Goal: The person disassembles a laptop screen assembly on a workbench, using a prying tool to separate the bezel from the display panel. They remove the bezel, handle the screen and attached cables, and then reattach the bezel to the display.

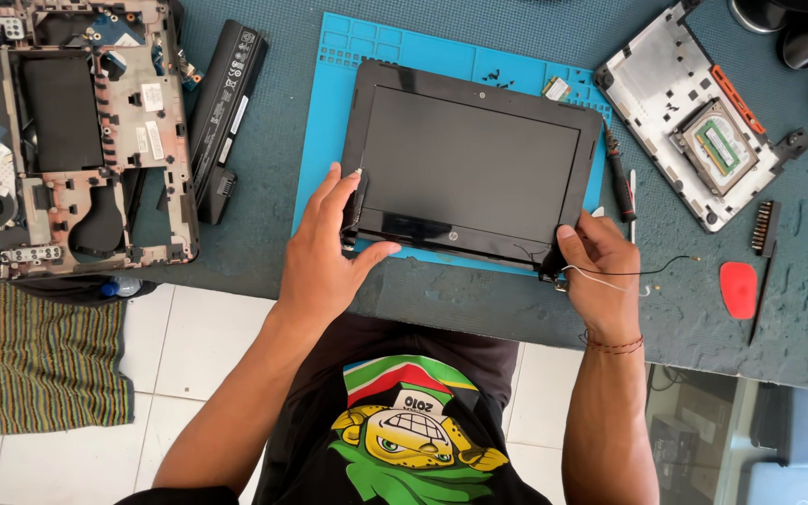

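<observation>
While both hands' fingers grip the screen panel [472, 166] — left hand [324, 252], right hand [600, 266] — bench edge lies near.

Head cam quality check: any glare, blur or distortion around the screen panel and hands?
Head view: even, soft light and faint shadows; the dark screen panel shows only a dull sheen, no hard glare. Left hand and right hand are sharp, no motion blur. The blue mat edges look slightly skewed, wide-angle tilt.

The screen panel [471, 161] has a matt dark face in a glossy black plastic frame; it lies on a smooth blue rubbery mat [329, 112] over the rough grey-green worktop [479, 309].
</observation>
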